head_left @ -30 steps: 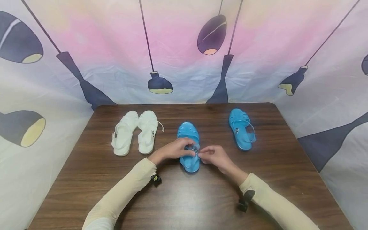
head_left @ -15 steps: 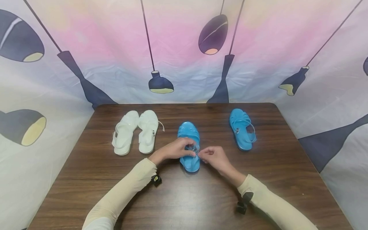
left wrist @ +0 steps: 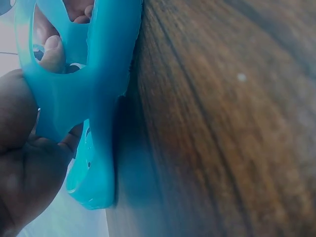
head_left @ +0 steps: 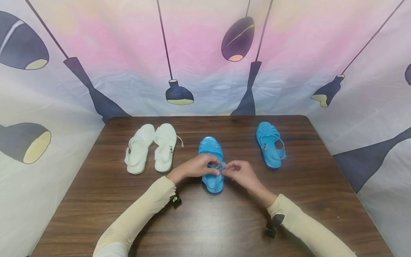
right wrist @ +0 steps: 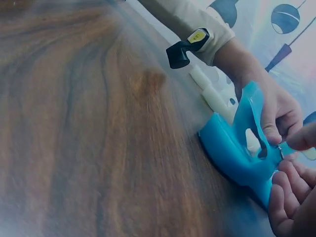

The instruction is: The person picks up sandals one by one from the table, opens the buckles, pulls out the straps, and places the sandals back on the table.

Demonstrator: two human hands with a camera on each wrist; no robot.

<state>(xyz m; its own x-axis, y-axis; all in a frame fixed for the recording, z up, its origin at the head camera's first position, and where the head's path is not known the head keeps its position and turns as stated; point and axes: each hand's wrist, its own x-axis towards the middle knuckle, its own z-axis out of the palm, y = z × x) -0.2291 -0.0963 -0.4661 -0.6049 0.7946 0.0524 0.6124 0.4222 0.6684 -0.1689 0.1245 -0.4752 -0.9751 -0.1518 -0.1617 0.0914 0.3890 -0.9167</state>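
Note:
A blue jelly sandal (head_left: 210, 145) lies toe-away at the middle of the table. My left hand (head_left: 195, 166) reaches across it from the left, its thumb and fingers pinching the ankle strap beside a small metal buckle (head_left: 219, 167). From the other side my right hand (head_left: 241, 174) pinches the strap's end at the buckle. In the right wrist view the thumb and fingertips of both hands meet around the buckle (right wrist: 281, 152), partly covering it. The left wrist view has the sandal's side (left wrist: 106, 59) close up, with a fingertip behind the strap openings.
Another blue sandal (head_left: 272, 157) stands to the right at the back. Two white sandals, one left (head_left: 137, 157) and one right (head_left: 164, 157), stand side by side at the back left. A patterned cloth (head_left: 205, 53) hangs behind the brown wooden table (head_left: 205, 225).
My right fingertips have shifted slightly up at the buckle, and the strap end there shows more. The left hand keeps its grip almost unmoved, and the sandal stays nearly in place.

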